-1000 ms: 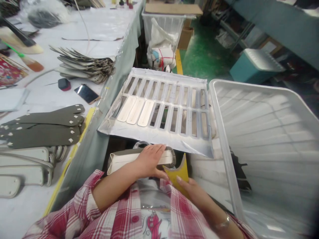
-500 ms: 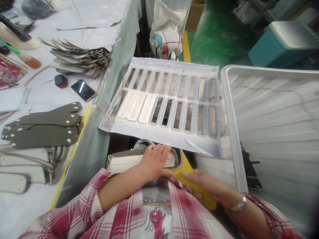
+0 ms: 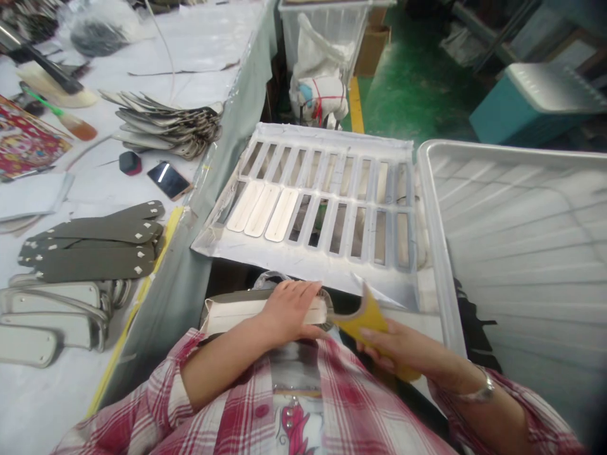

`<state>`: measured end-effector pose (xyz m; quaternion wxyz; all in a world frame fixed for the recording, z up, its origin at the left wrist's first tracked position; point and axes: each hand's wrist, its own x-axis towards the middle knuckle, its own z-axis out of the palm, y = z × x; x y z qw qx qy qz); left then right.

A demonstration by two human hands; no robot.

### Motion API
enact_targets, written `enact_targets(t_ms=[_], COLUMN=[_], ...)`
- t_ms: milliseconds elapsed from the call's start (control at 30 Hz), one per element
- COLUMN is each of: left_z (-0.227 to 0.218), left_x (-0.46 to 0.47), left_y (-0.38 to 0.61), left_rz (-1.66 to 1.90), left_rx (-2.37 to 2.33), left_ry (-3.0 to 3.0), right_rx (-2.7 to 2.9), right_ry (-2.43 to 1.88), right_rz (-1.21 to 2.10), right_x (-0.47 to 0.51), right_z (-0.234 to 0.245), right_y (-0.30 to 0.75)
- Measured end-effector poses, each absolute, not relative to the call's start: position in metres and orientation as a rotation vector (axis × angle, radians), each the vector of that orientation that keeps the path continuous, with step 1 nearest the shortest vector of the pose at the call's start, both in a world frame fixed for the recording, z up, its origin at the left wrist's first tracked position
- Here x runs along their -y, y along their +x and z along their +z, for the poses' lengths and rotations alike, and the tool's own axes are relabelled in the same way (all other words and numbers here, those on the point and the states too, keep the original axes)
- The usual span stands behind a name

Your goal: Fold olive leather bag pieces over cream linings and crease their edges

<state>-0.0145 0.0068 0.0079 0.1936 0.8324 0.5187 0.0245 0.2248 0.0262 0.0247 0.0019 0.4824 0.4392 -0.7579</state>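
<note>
Our left hand (image 3: 289, 309) rests with fingers spread flat on a cream-lined panel (image 3: 237, 315) against our torso, as our right hand (image 3: 403, 344) closes its fingers on a curved yellow piece (image 3: 367, 322), just below a slotted white frame (image 3: 313, 268).
</note>
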Motion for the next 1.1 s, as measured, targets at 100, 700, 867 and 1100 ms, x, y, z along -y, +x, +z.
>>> enact_targets(t_ms=[100, 700, 867, 1100], left_z=[0.008, 0.024, -0.006, -0.033], left_x=[0.002, 0.053, 0.093, 0.084], left_y=[-0.02, -0.078, -0.166, -0.153], left_rz=[0.067, 0.732, 1.559, 1.456], left_rx=[-1.444, -1.581, -1.745, -1.404], left_ry=[2.455, 2.226, 0.89, 0.633], right_rx=[-1.529, -1.884, -2.101, -2.231], right_ry=[1.837, 1.93, 1.384, 0.598], right_rz=[-2.879, -2.508, -1.783, -1.123], right_x=[-0.02, -0.053, -0.084, -0.114], right_z=[0.033, 0.028, 0.05, 0.067], right_y=[0.205, 0.118, 0.093, 0.009])
